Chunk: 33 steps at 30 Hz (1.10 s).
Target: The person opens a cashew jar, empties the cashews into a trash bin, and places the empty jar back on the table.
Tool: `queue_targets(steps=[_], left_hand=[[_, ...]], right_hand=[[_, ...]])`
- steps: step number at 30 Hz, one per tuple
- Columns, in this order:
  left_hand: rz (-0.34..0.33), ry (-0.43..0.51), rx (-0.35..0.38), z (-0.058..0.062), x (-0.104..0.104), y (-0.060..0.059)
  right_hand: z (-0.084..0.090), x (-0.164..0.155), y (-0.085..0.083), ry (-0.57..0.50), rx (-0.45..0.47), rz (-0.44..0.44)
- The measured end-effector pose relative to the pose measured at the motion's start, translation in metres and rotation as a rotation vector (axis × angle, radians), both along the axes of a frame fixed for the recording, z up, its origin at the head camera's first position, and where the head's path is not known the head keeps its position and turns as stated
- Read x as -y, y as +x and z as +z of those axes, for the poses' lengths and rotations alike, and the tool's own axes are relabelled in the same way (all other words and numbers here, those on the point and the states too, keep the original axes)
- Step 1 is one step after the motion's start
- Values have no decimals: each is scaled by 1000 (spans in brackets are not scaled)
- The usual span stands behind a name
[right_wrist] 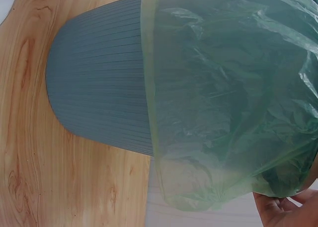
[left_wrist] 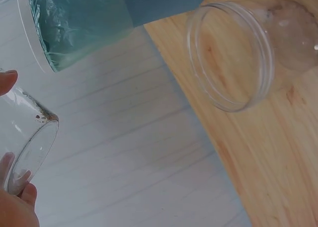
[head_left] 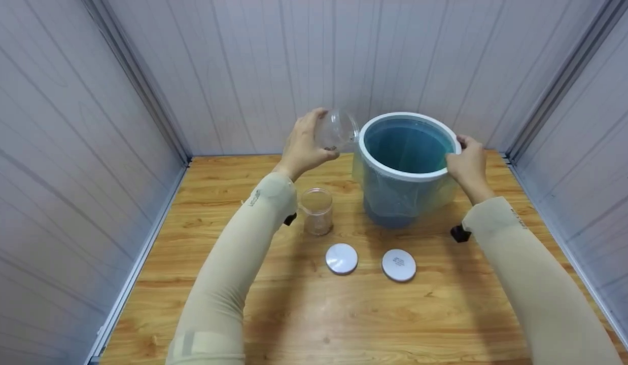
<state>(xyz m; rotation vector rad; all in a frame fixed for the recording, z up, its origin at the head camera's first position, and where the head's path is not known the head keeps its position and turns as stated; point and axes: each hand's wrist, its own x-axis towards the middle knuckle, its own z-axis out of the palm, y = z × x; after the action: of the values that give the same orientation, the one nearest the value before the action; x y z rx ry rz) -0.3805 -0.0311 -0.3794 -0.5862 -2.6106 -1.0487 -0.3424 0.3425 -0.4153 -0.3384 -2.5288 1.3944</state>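
My left hand [head_left: 306,143] grips a clear plastic jar [head_left: 338,130], tipped sideways with its mouth toward the trash can's rim. Dark crumbs cling inside that jar, also visible in the left wrist view on the jar wall [left_wrist: 30,113]. On the right, my right hand [head_left: 468,161] holds the white rim of the blue-grey trash can [head_left: 390,218], which stands upright. A thin green bag [right_wrist: 218,98] lines the can and hangs over its outside. Below my left hand a second clear jar [head_left: 318,213] stands lidless on the table; its bottom looks brownish.
Two round white lids [head_left: 341,258] lie flat on the wooden table [head_left: 334,324], in front of the standing jar and the can. Pale panel walls [head_left: 233,76] close off the back and both sides.
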Motion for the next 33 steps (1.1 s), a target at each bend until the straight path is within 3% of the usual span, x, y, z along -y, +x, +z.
queue_targets(steps=[10,18,27,33], left_hand=[[26,56,56,-10,17,0],[47,58,57,-19,26,0],[46,106,87,-35,40,1],[58,117,97,-47,49,1]], right_hand=[[1,-2,0,-1,26,-3],[1,-4,1,-14,33,9],[0,-2,-1,13,-8,-3],[0,-2,0,-11,21,2]])
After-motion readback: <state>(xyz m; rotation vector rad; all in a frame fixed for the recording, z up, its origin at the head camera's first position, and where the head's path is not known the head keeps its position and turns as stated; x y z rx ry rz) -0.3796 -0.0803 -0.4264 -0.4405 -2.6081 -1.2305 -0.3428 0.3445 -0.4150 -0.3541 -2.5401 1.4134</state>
